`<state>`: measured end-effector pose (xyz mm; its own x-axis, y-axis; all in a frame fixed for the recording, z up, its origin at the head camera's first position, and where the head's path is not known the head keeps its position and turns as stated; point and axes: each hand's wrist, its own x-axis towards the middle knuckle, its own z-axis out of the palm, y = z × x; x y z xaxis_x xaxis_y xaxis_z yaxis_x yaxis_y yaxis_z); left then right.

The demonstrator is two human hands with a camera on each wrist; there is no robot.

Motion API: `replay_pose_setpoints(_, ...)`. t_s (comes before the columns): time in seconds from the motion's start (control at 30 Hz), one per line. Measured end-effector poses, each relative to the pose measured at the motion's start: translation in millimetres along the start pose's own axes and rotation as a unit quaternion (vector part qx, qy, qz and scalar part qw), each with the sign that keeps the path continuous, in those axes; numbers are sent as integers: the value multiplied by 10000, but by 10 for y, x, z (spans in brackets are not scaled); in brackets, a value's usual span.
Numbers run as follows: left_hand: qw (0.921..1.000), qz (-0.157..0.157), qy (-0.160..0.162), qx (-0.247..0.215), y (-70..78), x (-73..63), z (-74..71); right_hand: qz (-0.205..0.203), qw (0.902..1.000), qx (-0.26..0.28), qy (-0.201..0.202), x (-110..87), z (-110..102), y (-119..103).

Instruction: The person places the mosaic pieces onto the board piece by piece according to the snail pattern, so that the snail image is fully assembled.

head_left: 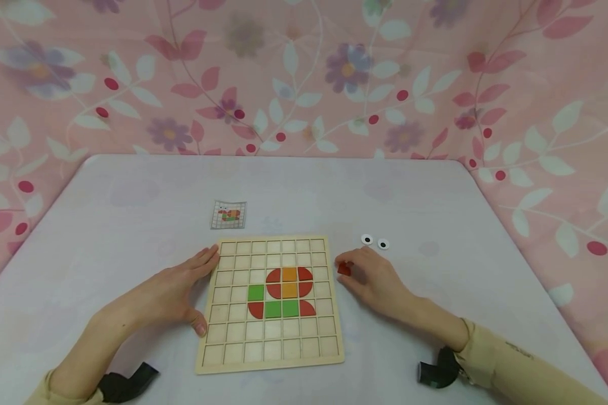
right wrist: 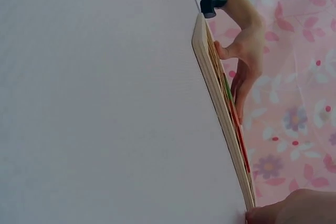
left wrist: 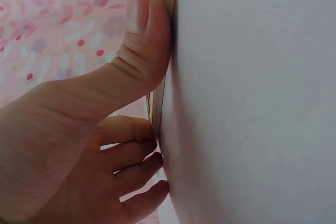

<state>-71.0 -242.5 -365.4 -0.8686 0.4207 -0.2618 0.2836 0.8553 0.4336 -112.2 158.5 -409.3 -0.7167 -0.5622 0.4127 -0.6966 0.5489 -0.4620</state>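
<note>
Probably I fill the board (head_left: pixel 254 351): beside it, right fingers (head_left: pixel 353 257) pinch a red piece (head_left: pixel 344 270), which should enter next; extended left fingers (head_left: pixel 203 260) touch the board.

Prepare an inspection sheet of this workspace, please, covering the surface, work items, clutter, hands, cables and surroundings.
Surface: pale table, faintly patterned.
Work items: wooden grid board holding red tiles, orange tiles and green tiles; picture card beyond it; two eye discs to the board's right.
Clutter: nothing seen.
Hands: left hand rests against the board's left edge; right hand pinches another red tile beside its right edge.
Cables: nothing seen.
Surroundings: pink floral fabric behind and on both sides.
</note>
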Motion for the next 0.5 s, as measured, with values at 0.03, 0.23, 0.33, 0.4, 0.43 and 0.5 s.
replay_pose_setpoints(0.03,10000,0,0,-2,0,-3,0,41,10000,-53,50,-2,9,4)
replay_pose_setpoints(0.23,10000,-42,2,4,6,-11,-3,247,9985,-174,452,-13,42,20)
replay_pose_setpoints(0.33,10000,-45,9,18,7,-12,-4,270,9984,-128,473,-12,38,21)
replay_pose_setpoints(0.4,10000,-26,25,23,6,-14,-3,227,9986,-92,460,-8,43,26)
replay_pose_setpoints(0.43,10000,-13,29,21,6,-15,-2,212,9987,-71,461,-7,48,30)
replay_pose_setpoints(0.5,10000,5,32,16,5,-16,2,171,9987,-27,471,-4,62,32)
